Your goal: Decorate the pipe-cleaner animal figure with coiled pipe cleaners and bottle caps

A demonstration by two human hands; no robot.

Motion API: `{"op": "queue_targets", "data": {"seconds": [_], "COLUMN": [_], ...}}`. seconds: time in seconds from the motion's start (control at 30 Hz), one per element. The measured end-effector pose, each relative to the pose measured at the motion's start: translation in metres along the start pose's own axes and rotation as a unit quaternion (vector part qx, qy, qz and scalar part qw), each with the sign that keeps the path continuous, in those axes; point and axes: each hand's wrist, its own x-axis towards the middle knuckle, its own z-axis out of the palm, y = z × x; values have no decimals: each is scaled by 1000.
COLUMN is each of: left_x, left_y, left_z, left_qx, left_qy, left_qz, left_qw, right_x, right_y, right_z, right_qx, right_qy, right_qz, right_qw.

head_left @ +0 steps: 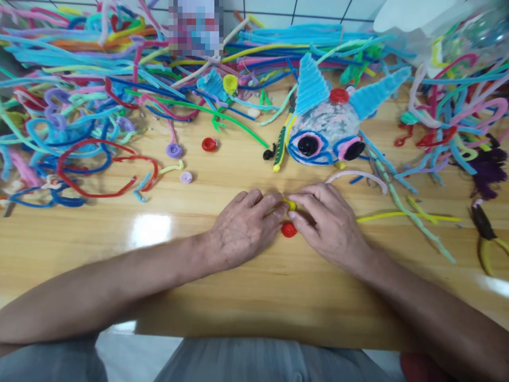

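Both hands meet over the middle of the wooden table (238, 297). Between their fingertips is a small yellow pipe-cleaner coil (290, 204). My left hand (250, 225) pinches it from the left, its fingers curled and partly hiding it. From the other side, my right hand (330, 223) grips it with thumb and fingers closed. A red coiled pipe-cleaner disc (289, 229) lies on the wood just below the fingertips. Beyond the hands sits a round, grey-and-white fuzzy animal head (328, 124) with blue ears, large black eyes and a red coil on top.
Heaped pipe cleaners (99, 53) cover the back and left. A red coil (209, 144), a purple coil (174, 150) and a utility knife (279, 148) lie beyond the hands. Yellow-handled pliers (485, 239) rest at the right, near a yellow pipe cleaner (405, 215).
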Motion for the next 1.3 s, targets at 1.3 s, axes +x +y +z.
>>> {"op": "queue_targets", "data": {"seconds": [1.3], "left_x": [-3], "left_y": [-2], "left_z": [7], "left_qx": [-14], "left_qy": [34], "left_qz": [43], "left_qw": [998], "right_x": [0], "right_y": [-3], "right_z": [-9], "right_qx": [104], "right_qy": [74], "right_qz": [94], "right_qw": [987]}}
